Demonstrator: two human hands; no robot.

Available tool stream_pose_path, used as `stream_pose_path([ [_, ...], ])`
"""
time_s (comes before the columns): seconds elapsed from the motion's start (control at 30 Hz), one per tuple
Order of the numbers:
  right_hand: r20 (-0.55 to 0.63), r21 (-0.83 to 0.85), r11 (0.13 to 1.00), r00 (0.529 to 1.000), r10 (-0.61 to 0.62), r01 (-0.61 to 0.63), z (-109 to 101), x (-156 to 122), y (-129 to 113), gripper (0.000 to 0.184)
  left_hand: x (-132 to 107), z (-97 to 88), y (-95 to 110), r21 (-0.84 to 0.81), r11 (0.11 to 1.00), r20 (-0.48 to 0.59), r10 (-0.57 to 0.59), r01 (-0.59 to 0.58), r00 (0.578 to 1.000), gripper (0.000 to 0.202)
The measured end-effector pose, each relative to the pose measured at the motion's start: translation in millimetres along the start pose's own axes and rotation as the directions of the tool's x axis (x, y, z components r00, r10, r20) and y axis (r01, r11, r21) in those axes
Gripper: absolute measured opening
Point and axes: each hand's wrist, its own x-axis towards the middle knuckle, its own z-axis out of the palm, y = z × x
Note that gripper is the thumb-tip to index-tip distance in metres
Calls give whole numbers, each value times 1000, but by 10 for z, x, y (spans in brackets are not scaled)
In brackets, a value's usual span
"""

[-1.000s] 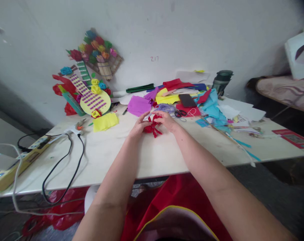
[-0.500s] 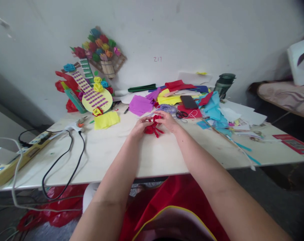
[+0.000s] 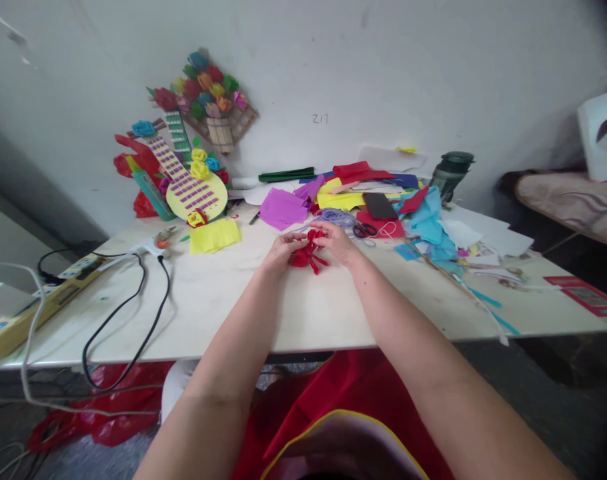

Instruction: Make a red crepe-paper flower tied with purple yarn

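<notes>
Fingers of the left hand [image 3: 279, 253] and right hand [image 3: 337, 243] are bent nearly closed, pinching a small, red, crinkled, paper-like piece [image 3: 311, 258] from opposite sides, probably so each steadies it against the other, on or just above the pale, flat tabletop [image 3: 208, 287]. Dark-handled scissors [image 3: 365, 230] and coiled lavender cord [image 3: 336, 217] lie just beyond, presumably for easy reach.

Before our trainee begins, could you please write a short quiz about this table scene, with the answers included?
1. What do the left hand and right hand hold?
A) scissors
B) red piece
C) purple paper

2. True or false: the dark bottle stands to the right of the phone.

3. Complete: the number written on the wall is ____.

Key: 1. B; 2. True; 3. 217
</notes>
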Motion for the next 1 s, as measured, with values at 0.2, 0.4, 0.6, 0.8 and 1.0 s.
stream_pose_path([
  [0.2, 8, -10, 999, 999, -33, 33, 3, 15, 23, 44, -12, 18, 15, 44, 998, 19, -42, 42, 999, 39],
  [0.4, 26, -11, 999, 999, -42, 43, 4, 14, 33, 45, -44, 41, 29, 81, 995, -18, -63, 64, 998, 16],
  [0.6, 41, -32, 997, 997, -72, 73, -4, 29, 69, 46, -37, 41, 7, 79, 995, -25, -53, 55, 998, 15],
  [0.8, 45, -22, 997, 997, -68, 69, 15, 12, 51, 46, -42, 56, 24, 121, 991, -8, -65, 65, 998, 13],
  [1.0, 55, -15, 997, 995, -79, 80, 15, 3, 44, 47, -41, 70, 9, 154, 988, -12, -23, 25, 1000, 18],
])
